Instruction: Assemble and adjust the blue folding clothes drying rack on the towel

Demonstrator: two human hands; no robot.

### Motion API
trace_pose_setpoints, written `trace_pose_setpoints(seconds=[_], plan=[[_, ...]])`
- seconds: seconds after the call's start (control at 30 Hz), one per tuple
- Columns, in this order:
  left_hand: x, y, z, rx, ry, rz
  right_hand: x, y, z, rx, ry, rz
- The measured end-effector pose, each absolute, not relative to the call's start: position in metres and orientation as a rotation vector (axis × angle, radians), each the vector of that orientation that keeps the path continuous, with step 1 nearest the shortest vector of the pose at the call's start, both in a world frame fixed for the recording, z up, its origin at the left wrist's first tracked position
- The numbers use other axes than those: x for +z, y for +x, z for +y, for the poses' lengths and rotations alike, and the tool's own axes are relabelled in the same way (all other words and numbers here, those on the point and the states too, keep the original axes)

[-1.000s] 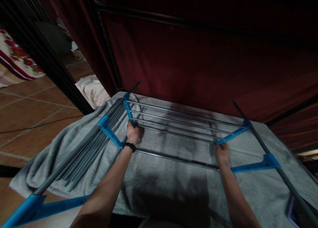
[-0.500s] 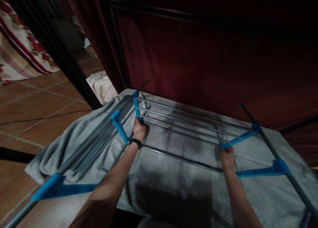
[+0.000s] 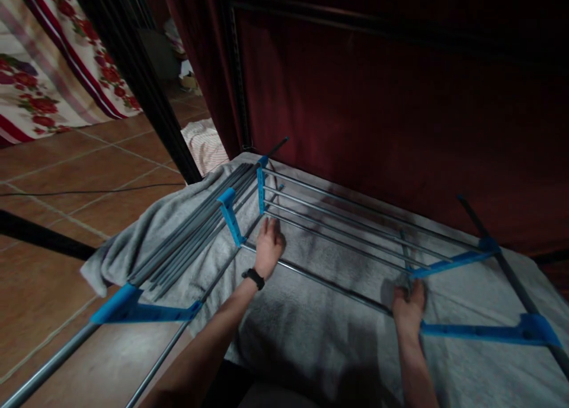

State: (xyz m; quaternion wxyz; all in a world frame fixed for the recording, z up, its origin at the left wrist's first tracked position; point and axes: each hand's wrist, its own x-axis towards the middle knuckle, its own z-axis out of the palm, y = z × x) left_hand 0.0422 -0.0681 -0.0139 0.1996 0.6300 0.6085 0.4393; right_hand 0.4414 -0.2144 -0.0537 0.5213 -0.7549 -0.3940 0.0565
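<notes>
A clothes drying rack [image 3: 338, 218] of grey metal rods and blue plastic brackets stands low in front of me, with a grey towel [image 3: 311, 331] spread under its rods. My left hand [image 3: 269, 248], a black band on its wrist, rests on the rods beside the left blue bracket [image 3: 231, 215], fingers stretched forward and loosely apart. My right hand [image 3: 409, 304] is closed around a rod end where the right blue bracket [image 3: 448, 263] meets it.
A dark red curtain [image 3: 377, 111] hangs right behind the rack. Brown floor tiles [image 3: 66, 188] with a black cable lie to the left, and a flowered cloth [image 3: 40, 82] hangs at the far left. A black post [image 3: 146, 99] rises beside the rack.
My view has swung left and down. My left hand has slid off the blue bracket and opened over the rods. My right hand stays at the right bracket.
</notes>
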Motion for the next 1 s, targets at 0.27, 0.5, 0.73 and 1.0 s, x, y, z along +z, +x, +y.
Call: trace_pose_setpoints(seconds=[0.27,0.5,0.73,1.0], plan=[[-0.029,0.056,-0.153,0.851,2.451,1.162,-0.051,0.285,-0.272,0.255,-1.667,-1.307],[-0.026,0.061,-0.131,0.568,2.704,1.026,-0.060,0.294,-0.287,0.268,-1.685,-1.135],[-0.029,0.059,-0.122,0.576,2.669,0.983,-0.063,0.318,-0.290,0.241,-1.728,-0.940],[-0.021,0.060,-0.135,0.626,2.594,1.033,-0.067,0.309,-0.290,0.289,-1.742,-1.086]])
